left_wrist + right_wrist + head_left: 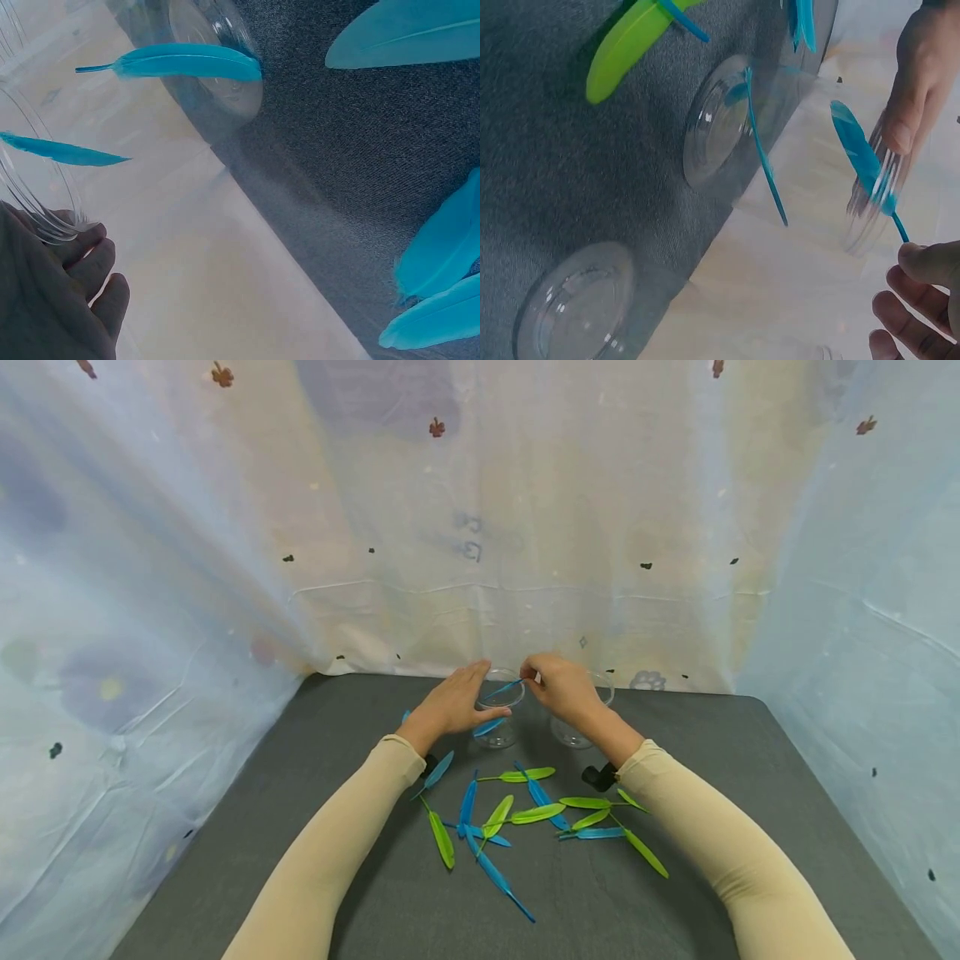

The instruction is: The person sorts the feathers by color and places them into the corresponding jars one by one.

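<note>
A clear cup (497, 742) stands upright toward the back of the table, with a blue feather (187, 61) leaning inside it. My left hand (454, 700) holds this cup around the rim, thumb toward the front. Between thumb and fingertips, my right hand (564, 689) pinches the quill of another blue feather (859, 150). That feather's vane lies across the cup's mouth, its tip pointing left in the head view. A second clear cup (572, 737) stands just to the right, partly hidden behind my right hand and wrist.
Several blue feathers (491, 870) and green feathers (442, 841) lie scattered and partly overlapping on the dark grey table (585, 910), in front of the cups. Another blue feather (438, 768) lies near my left wrist. A patterned curtain (480, 510) hangs behind the table and along both sides.
</note>
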A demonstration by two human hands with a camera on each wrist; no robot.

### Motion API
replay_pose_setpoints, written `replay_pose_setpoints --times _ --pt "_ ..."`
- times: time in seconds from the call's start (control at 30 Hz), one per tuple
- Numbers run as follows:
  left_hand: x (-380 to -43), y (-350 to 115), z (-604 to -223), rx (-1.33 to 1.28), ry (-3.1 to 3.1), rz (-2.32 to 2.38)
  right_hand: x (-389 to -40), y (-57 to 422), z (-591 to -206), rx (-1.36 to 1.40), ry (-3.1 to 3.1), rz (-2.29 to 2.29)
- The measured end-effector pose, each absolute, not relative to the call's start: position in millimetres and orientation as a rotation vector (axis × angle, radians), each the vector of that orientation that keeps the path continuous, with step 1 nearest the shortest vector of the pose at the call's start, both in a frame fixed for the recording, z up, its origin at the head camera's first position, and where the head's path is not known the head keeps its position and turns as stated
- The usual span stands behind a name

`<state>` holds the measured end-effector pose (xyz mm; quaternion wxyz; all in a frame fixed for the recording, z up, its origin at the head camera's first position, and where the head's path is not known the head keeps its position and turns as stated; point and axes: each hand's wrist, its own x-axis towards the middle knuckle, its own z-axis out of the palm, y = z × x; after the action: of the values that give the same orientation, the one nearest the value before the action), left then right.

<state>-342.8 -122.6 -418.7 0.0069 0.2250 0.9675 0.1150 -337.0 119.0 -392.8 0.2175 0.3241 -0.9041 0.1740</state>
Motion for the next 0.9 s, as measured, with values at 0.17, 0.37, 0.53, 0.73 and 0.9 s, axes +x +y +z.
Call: replay_pose_setpoints --times 0.17,0.37,0.53,0.73,0.9 --pt "-341 -123 -417 0.704 3.024 0.357 -338 113 -395 0.905 -2.528 0.479" --pt "-340 -123 -416 0.711 3.026 0.364 -338 109 -396 0.92 -2.531 0.519" --pt "-340 -123 -416 0.71 3.024 0.372 -337 108 -396 0.909 -2.561 0.572" --pt "-340 -121 -417 0.705 3.029 0.357 -331 115 -396 0.845 -2.619 0.665" --pt "-340 -122 -417 0.697 3.032 0.355 -325 125 -399 0.823 -2.586 0.724"
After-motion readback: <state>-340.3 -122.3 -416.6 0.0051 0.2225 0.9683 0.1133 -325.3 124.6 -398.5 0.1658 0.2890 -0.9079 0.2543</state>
